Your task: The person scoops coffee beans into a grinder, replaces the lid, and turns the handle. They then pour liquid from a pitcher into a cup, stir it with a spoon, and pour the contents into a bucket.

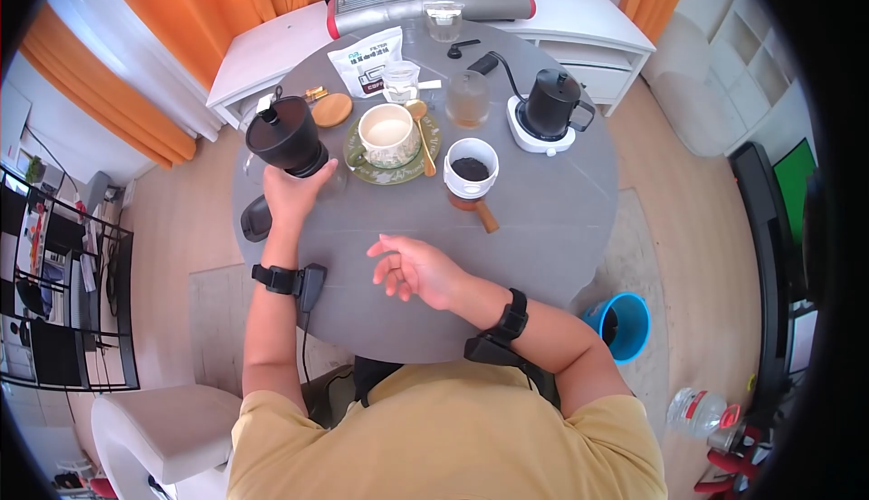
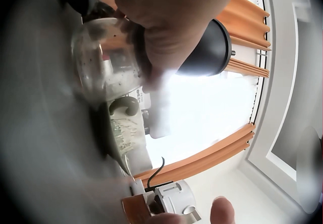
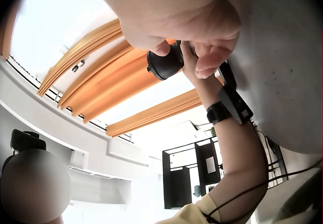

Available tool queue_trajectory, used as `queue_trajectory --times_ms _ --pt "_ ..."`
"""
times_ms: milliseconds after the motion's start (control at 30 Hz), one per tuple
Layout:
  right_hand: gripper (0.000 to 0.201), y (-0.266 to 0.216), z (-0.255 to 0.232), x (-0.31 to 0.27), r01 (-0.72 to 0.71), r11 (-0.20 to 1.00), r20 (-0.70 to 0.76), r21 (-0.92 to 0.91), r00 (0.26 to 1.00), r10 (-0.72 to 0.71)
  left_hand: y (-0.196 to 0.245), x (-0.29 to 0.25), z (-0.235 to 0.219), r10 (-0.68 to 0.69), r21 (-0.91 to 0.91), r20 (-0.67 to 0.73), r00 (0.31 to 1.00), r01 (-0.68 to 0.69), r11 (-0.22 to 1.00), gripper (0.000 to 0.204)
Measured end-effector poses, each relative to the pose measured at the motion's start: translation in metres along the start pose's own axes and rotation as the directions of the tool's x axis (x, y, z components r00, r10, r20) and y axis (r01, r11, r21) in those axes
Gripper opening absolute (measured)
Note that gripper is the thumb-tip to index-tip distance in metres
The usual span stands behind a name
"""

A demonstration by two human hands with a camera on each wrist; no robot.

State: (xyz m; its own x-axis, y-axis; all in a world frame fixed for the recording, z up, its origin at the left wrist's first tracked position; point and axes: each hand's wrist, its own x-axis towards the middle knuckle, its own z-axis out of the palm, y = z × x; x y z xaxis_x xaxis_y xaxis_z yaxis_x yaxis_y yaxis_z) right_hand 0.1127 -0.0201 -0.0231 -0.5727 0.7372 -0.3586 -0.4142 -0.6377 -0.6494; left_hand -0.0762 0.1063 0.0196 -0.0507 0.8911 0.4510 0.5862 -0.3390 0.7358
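At the table's left side my left hand (image 1: 294,194) grips a black hand coffee grinder (image 1: 282,133) round its narrow waist. Below that hand, the grinder's clear glass jar (image 2: 106,62) shows in the left wrist view, with dark specks inside. My right hand (image 1: 412,269) hovers over the table's near part, fingers loosely curled and holding nothing. Ahead of it stands a white dripper (image 1: 471,183) with dark coffee grounds (image 1: 470,169) inside and a brown handle (image 1: 487,218) below. A patterned cup (image 1: 391,150) and a wooden spoon (image 1: 425,142) rest on a green saucer (image 1: 369,174).
A black kettle (image 1: 552,106) stands on a white base (image 1: 543,144) at right. Behind are a glass server (image 1: 468,102), a coffee bag (image 1: 369,58) and a round wooden lid (image 1: 332,109). A dark oval piece (image 1: 257,218) lies at the left edge. A blue bin (image 1: 632,328) sits on the floor.
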Motion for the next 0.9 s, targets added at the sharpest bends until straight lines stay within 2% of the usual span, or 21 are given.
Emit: queue_trajectory --times_ms 33,100,333,400,433,467,500,533,567,600,633,667,700,733,767,800,833,867,900 --pt "0.041 0.000 0.000 0.000 0.002 1.000 -0.002 -0.004 1.000 -0.002 -0.004 0.002 0.001 0.002 -0.004 0.005 1.000 -0.002 1.000 0.040" --pt "0.038 -0.001 0.001 0.000 0.006 1.000 -0.010 -0.003 1.000 -0.006 -0.014 0.005 0.005 0.056 0.031 -0.076 0.996 -0.054 0.998 0.041" --pt "0.039 0.000 0.003 -0.001 -0.003 0.999 -0.024 -0.044 1.000 0.002 -0.025 0.004 0.002 0.102 -0.012 -0.066 0.993 -0.103 0.995 0.054" --pt "0.039 0.000 0.004 -0.001 -0.003 0.998 -0.043 -0.069 0.999 0.000 -0.026 -0.001 -0.005 0.294 0.264 -0.249 0.923 -0.228 0.937 0.055" --pt "0.038 0.000 0.005 -0.002 -0.006 0.996 -0.058 -0.092 0.998 0.000 -0.025 -0.006 -0.007 0.295 0.261 -0.246 0.923 -0.230 0.938 0.055" --pt "0.038 0.000 0.007 -0.003 -0.005 0.996 -0.061 -0.089 0.998 0.000 -0.011 -0.013 -0.012 0.276 0.273 -0.424 0.863 -0.169 0.947 0.046" --pt "0.037 -0.001 0.009 -0.004 0.012 0.991 -0.081 -0.135 0.996 -0.023 0.002 -0.019 -0.015 0.251 0.273 -0.587 0.770 -0.104 0.956 0.037" --pt "0.036 -0.001 0.011 -0.006 0.027 0.983 -0.100 -0.181 0.994 -0.046 0.011 -0.026 -0.017 0.248 0.269 -0.585 0.773 -0.104 0.957 0.037" --pt "0.036 -0.001 0.012 -0.009 0.025 0.983 -0.107 -0.180 0.993 -0.045 0.020 -0.032 -0.019 0.113 -0.002 -0.500 0.859 -0.132 0.991 0.028" --pt "0.034 -0.003 0.013 -0.011 0.109 0.973 -0.093 -0.206 0.987 -0.130 0.029 -0.038 -0.018 0.008 -0.277 -0.374 0.927 -0.120 0.954 0.018" --pt "0.033 -0.006 0.014 -0.014 0.194 0.953 -0.075 -0.233 0.973 -0.217 0.037 -0.044 -0.014 -0.002 -0.335 -0.215 0.977 -0.072 0.939 0.011" --pt "0.033 -0.009 0.015 -0.018 0.197 0.950 -0.078 -0.241 0.972 -0.222 0.044 -0.050 -0.007 -0.030 -0.340 -0.025 0.999 0.020 0.940 0.011" --pt "0.032 -0.014 0.015 -0.026 0.280 0.926 -0.085 -0.253 0.947 -0.309 0.050 -0.056 0.000 -0.056 -0.326 0.163 0.985 0.107 0.939 0.011" --pt "0.032 -0.018 0.014 -0.032 0.360 0.895 -0.089 -0.266 0.915 -0.394 0.056 -0.064 0.010 -0.076 -0.329 0.349 0.934 0.199 0.923 0.013" --pt "0.032 -0.022 0.012 -0.039 0.362 0.891 -0.089 -0.273 0.913 -0.398 0.061 -0.072 0.021 -0.088 -0.313 0.524 0.847 0.287 0.905 0.015" --pt "0.031 -0.026 0.008 -0.046 0.478 0.812 -0.072 -0.335 0.846 -0.528 0.066 -0.077 0.032 -0.101 -0.273 0.676 0.730 0.376 0.886 0.018" --pt "0.030 -0.029 0.004 -0.054 0.580 0.713 -0.049 -0.393 0.761 -0.646 0.071 -0.081 0.042 -0.105 -0.216 0.805 0.584 0.454 0.864 0.021" --pt "0.030 -0.033 0.000 -0.063 0.580 0.708 -0.054 -0.402 0.757 -0.651 0.074 -0.086 0.055 -0.094 -0.226 0.807 0.583 0.451 0.864 0.021" --pt "0.029 -0.038 -0.004 -0.071 0.618 0.649 -0.097 -0.444 0.687 -0.720 0.077 -0.092 0.070 -0.092 -0.221 0.874 0.477 0.561 0.798 0.025"
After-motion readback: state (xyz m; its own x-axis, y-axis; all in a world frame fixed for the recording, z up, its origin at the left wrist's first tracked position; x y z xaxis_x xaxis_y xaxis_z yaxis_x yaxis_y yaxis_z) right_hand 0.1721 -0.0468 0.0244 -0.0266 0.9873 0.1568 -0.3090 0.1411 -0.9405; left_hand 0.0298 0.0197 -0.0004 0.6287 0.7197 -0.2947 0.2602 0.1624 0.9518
